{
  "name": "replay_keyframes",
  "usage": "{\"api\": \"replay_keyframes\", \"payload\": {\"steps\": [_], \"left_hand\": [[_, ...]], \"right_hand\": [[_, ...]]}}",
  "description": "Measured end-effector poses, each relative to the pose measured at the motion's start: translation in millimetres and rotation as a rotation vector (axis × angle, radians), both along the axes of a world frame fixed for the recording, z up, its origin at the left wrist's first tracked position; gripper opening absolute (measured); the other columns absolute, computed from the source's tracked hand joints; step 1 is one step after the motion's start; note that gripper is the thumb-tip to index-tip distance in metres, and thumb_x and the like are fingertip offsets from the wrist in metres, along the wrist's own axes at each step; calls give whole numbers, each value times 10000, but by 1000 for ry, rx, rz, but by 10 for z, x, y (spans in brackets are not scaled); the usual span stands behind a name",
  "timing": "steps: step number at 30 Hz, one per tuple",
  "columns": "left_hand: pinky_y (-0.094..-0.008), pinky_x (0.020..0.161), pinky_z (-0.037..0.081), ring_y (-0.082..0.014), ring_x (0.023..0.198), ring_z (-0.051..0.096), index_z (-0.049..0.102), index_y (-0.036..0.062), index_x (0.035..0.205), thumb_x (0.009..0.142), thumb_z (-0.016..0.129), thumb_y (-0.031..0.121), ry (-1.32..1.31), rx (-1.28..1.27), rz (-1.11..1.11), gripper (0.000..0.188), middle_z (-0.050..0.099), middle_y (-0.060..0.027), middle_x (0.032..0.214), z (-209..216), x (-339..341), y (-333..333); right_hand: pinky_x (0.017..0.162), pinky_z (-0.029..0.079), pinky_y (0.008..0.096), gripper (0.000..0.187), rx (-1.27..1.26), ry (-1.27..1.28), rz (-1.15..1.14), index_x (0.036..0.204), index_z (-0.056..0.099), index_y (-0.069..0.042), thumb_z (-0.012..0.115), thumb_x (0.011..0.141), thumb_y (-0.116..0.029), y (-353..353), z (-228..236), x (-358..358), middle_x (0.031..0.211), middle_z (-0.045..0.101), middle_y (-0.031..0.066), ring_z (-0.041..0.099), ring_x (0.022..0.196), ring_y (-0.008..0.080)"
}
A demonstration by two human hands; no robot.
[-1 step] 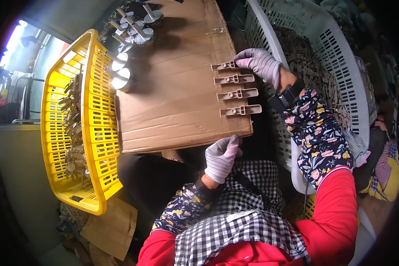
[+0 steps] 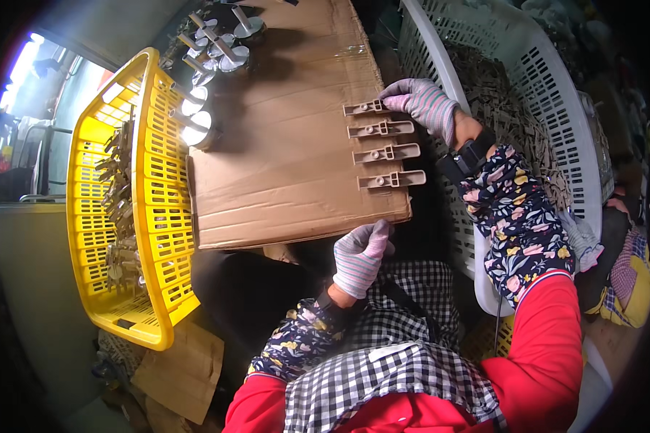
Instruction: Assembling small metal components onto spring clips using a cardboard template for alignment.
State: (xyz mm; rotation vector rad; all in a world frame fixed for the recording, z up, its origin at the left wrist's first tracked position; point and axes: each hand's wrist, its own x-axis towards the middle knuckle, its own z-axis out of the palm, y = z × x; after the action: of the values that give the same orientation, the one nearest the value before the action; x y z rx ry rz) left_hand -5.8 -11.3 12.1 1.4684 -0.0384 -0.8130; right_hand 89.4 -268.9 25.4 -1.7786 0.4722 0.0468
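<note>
The right hand (image 2: pixel 425 105) pinches the top tan clip (image 2: pixel 365 108) on the cardboard (image 2: pixel 282 144). The left hand (image 2: pixel 361 256), loosely curled and holding nothing, touches the cardboard's near edge.

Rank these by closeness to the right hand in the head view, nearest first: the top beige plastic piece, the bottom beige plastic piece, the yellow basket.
Measured from the right hand:
1. Top beige plastic piece, touching its fingers, on the cardboard's right edge.
2. Bottom beige plastic piece, lowest of the row of four, toward the person.
3. Yellow basket, far left, beyond the cardboard sheet.
</note>
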Motion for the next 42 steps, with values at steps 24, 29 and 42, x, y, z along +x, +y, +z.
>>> {"api": "replay_keyframes", "payload": {"steps": [24,29,42], "left_hand": [[-241,637,418,-116,555,544,619,-19,800,861,563,268,-280,48,72,298,599,-64,578,-146,-4,-47],[-226,589,402,-87,561,517,619,13,752,874,539,255,-340,83,14,283,600,-42,581,-171,26,-17],[-223,581,410,-86,547,519,641,-4,783,874,541,277,-206,15,4,312,598,-45,573,-82,54,-29]], "right_hand": [[761,473,398,331,-882,535,139,985,606,-28,592,740,-250,-1053,-333,-2292,956,621,167,585,910,330],[820,440,409,372,-1018,565,358,1100,535,-72,533,776,-254,-409,-660,-2218,1044,593,165,559,994,316],[827,459,379,356,-993,878,238,1036,583,-23,517,753,-228,-739,-381,-2242,1044,582,210,563,988,321]]}}
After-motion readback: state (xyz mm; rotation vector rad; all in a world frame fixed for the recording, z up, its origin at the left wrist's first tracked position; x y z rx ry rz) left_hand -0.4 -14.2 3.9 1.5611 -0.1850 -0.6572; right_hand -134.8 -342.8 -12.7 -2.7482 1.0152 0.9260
